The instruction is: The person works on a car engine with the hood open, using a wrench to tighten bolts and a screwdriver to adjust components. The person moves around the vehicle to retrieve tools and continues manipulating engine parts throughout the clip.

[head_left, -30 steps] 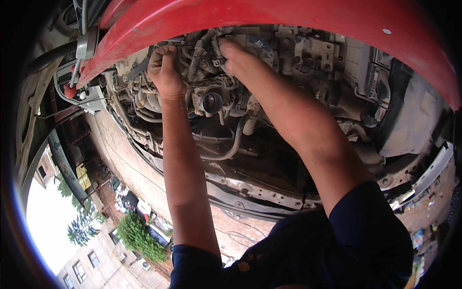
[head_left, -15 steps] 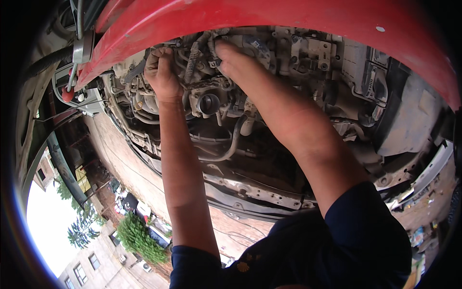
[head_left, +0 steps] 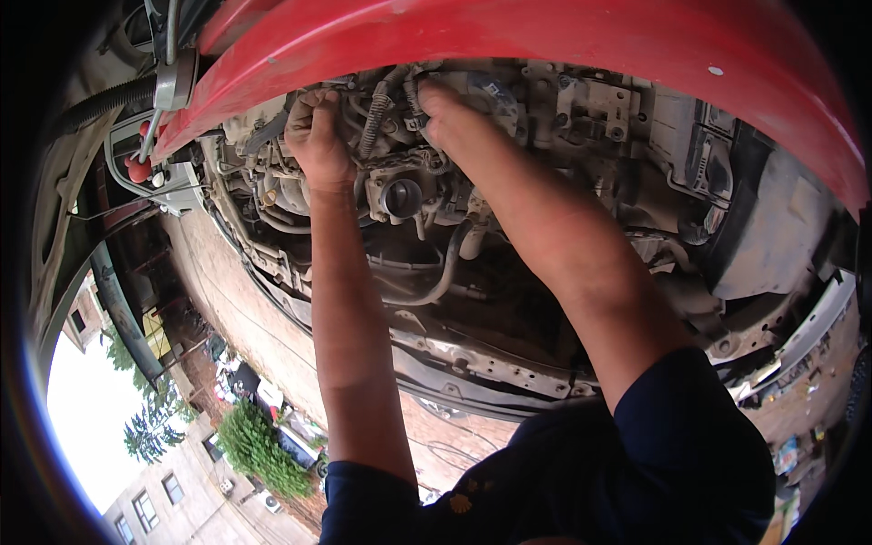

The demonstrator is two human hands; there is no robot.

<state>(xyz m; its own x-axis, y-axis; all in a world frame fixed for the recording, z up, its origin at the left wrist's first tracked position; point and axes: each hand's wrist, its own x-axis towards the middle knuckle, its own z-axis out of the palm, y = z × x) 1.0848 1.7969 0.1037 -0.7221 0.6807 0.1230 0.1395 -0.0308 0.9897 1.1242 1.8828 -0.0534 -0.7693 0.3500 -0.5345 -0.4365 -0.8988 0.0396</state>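
Apparently no readable lettering or signs.

Bright white sky [head_left: 82, 422], pale building wall [head_left: 193, 505] with windows [head_left: 145, 515], green bush [head_left: 263, 451], tan ground [head_left: 238, 313]

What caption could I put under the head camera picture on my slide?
Left hand and right hand inside a dusty engine bay, a ribbed hose between them.

- Two hands: one left hand [head_left: 318, 136], one right hand [head_left: 440, 107].
- Two bare arms [head_left: 350, 309].
- Two dark blue sleeves [head_left: 672, 400].
- One big red panel [head_left: 509, 32], with one white spot [head_left: 716, 70].
- One engine [head_left: 595, 104].
- One big round hole [head_left: 400, 198] in it.
- At least two ribbed hoses [head_left: 374, 123].
- At least one bent hose [head_left: 447, 270].
- One big green bush [head_left: 259, 450].
- At least three windows [head_left: 145, 510], in one pale wall [head_left: 186, 510].
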